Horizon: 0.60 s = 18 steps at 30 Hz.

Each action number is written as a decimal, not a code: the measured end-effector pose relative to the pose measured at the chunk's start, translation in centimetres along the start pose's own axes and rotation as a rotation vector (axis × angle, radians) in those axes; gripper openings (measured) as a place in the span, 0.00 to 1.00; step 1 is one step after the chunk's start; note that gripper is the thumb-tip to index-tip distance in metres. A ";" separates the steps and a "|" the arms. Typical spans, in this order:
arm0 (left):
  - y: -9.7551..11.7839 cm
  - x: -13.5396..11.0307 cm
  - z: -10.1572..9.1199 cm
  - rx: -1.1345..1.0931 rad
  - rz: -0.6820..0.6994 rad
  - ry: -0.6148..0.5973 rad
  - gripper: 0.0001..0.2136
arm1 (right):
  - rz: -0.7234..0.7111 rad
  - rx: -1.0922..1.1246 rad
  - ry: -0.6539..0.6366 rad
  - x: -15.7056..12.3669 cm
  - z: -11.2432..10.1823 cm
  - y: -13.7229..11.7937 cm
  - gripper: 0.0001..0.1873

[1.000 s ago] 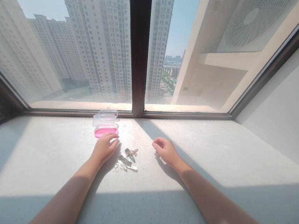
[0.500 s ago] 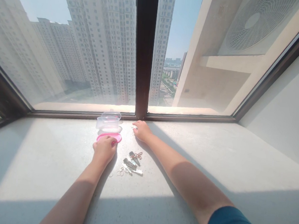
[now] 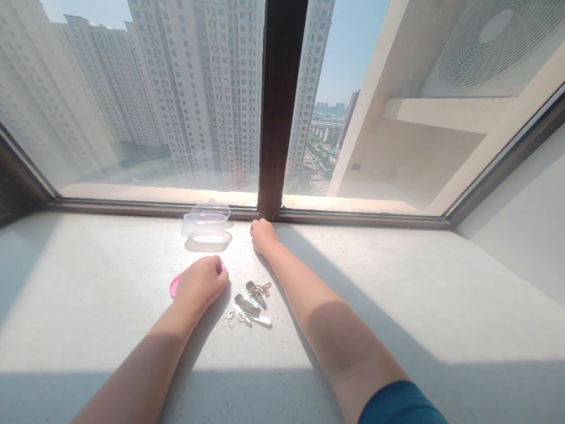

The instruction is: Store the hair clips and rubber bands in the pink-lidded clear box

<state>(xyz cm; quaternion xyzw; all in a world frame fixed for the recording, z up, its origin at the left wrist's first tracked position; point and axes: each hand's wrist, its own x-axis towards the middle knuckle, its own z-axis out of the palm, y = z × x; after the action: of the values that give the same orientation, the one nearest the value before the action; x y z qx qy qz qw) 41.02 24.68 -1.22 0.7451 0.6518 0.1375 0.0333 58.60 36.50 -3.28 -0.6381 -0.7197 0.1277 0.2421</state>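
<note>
My left hand [image 3: 199, 285] rests on the pale sill with its fingers curled over a pink lid [image 3: 174, 286], of which only the left edge shows. A clear plastic box [image 3: 206, 225] stands open just beyond it, near the window frame. My right hand [image 3: 262, 235] is stretched far forward, right of the box, at the foot of the dark window post [image 3: 276, 98]; its fingers are bent down on the sill, and I cannot see anything under them. Between my forearms lies a small heap of hair clips and rings [image 3: 250, 303].
The stone sill [image 3: 404, 297] runs wide to both sides, sunlit in the middle and shaded at the front. Window glass and a dark frame [image 3: 153, 209] close off the back. A white wall [image 3: 552, 218] rises at the right.
My left hand has pulled the pink lid off the clear box and toward me. My right hand moved from beside the clips to the base of the window post.
</note>
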 end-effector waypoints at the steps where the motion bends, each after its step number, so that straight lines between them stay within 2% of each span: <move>1: 0.0 -0.1 -0.1 0.010 -0.018 -0.009 0.11 | 0.008 0.011 0.006 -0.2 -0.2 -0.1 0.08; 4: -0.4 -0.4 -0.6 0.039 -0.061 -0.035 0.10 | -0.038 0.079 0.017 -1.6 -1.1 -0.3 0.07; 6: -0.7 -0.6 -0.8 0.053 -0.075 -0.056 0.09 | -0.136 0.158 0.013 -3.3 -1.7 -0.4 0.07; 11: -0.6 -1.3 -1.6 0.075 -0.100 -0.121 0.09 | -0.347 0.302 0.018 -10.1 -3.3 -0.8 0.04; 16: -0.1 -2.1 -2.8 0.079 -0.099 -0.199 0.08 | -0.483 0.433 -0.005 -17.0 -5.3 -1.1 0.06; 18: 0.0 -2.3 -3.3 0.085 -0.102 -0.220 0.09 | -0.472 0.453 0.032 -19.2 -6.3 -0.6 0.05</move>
<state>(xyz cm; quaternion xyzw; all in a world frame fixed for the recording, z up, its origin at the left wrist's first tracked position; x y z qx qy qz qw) 39.92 21.98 1.58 0.7222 0.6866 0.0252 0.0802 62.63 16.83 -1.16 -0.3856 -0.7970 0.2149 0.4122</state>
